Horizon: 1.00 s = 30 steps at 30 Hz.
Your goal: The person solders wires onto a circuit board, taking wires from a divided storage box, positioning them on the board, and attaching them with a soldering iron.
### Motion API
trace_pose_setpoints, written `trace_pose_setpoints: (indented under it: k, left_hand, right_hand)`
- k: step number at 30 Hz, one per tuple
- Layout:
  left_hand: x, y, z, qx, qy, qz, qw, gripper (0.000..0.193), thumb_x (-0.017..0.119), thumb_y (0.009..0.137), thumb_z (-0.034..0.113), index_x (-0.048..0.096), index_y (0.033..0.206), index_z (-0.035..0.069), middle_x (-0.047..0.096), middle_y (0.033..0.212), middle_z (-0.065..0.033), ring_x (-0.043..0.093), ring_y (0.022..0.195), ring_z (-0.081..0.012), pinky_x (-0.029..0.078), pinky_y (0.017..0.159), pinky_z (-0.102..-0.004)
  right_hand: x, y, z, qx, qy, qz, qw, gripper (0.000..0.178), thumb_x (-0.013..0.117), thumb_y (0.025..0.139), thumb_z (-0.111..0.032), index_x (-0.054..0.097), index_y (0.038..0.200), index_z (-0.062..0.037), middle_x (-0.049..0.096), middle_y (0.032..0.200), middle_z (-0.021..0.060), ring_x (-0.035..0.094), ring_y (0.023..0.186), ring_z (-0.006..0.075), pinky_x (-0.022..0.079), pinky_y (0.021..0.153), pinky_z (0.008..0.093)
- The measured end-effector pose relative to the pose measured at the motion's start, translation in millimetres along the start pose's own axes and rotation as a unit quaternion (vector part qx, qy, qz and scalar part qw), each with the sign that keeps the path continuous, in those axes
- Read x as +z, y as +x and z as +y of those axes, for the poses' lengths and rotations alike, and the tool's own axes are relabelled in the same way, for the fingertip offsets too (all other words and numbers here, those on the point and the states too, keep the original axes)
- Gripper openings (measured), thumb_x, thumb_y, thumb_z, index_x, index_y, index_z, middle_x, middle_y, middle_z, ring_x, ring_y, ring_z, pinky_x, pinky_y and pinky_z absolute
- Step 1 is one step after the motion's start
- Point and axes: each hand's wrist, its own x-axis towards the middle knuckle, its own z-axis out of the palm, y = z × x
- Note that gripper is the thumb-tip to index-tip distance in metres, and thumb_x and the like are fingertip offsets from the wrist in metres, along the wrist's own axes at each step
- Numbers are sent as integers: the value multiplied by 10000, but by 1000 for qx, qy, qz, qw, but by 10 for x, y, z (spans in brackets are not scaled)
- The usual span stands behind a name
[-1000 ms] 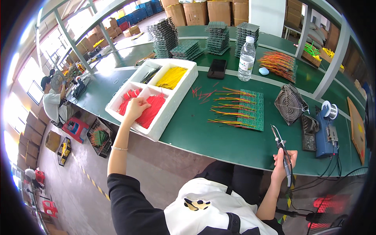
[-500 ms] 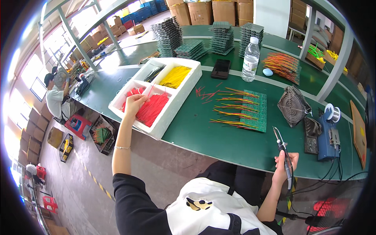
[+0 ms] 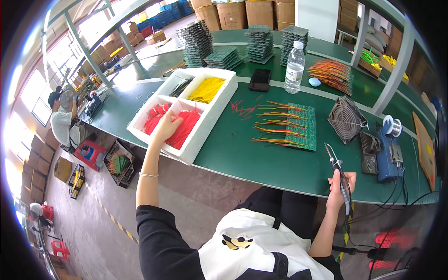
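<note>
My left hand [image 3: 166, 127] is down in the white foam box [image 3: 211, 122], its fingers bent together among the red wires [image 3: 185, 125]. Whatever the fingertips pinch is hidden. Yellow wires [image 3: 206, 89] fill another compartment, and dark wires [image 3: 182, 87] lie in the one beside it. In my right hand [image 3: 338, 185] is a soldering iron [image 3: 344, 184], gripped at the handle with its tip up over the table's near edge. Between the hands lies a green circuit board panel [image 3: 303, 127], with red and yellow wires [image 3: 275, 125] sticking out to its left in several bunches.
Loose red wires [image 3: 245, 108] lie beside the box. Beyond are a phone [image 3: 260, 80], a water bottle [image 3: 294, 68], a wired panel [image 3: 331, 74] and stacked boards [image 3: 259, 44]. A fan [image 3: 346, 120] and a blue device [image 3: 388, 156] with a solder spool [image 3: 392, 126] stand right. Another person [image 3: 63, 123] sits far left.
My left hand has lowered into the red wires; a red wire showed raised at its fingertips before. My right hand keeps the soldering iron, almost unmoved. The view has shifted slightly.
</note>
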Motion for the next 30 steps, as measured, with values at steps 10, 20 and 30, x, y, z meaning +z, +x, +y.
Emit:
trace_pose_setpoints:
  k: [10,20,30]
  left_hand:
    - [4,59,112,66,77,-19,995,233,714,680,169,611,707,-38,586,609,-182,592,571,-268,453,553,-367]
    - [67,2,79,48,-248,79,964,365,377,950,292,568,877,-9,586,772,-100,576,695,-195,451,651,-325]
    - [182,-2396,3726,-33,-697,-623,354,216,568,859,207,391,794,100,377,598,19,348,470,-50,240,338,-198]
  right_hand:
    - [-32,59,15,-9,10,-4,1000,247,668,832,-171,451,780,-65,502,612,0,503,504,45,411,450,184]
    - [-107,104,68,-15,48,-19,999,269,682,811,-169,440,778,-58,550,611,6,535,506,57,410,448,218]
    - [-166,78,177,-24,79,-9,997,286,700,802,-172,441,777,-54,564,657,23,543,526,60,434,461,210]
